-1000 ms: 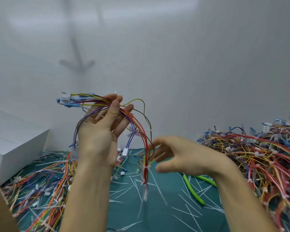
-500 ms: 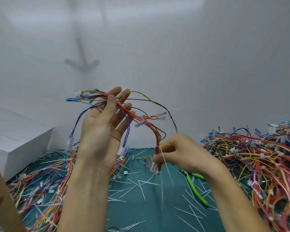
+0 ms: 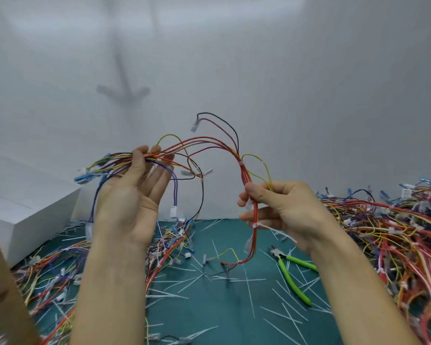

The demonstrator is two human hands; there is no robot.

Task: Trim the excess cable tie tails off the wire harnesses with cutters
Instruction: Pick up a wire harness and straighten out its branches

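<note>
Below the white wall, cut tie tails litter a teal mat

1. Harness: red, yellow, purple and black wires with white and blue plugs, held up in an arch. The left hand pinches one end and the right hand grips the red bundle, whose lower end hangs toward the mat.
2. Tie tail: a thin white strip sticking out rightward from the red bundle, just below the right fingers.
3. Cutters: green handles, lying flat on the mat under the right wrist, untouched.
4. Harness piles: one heap right, one left.
</note>
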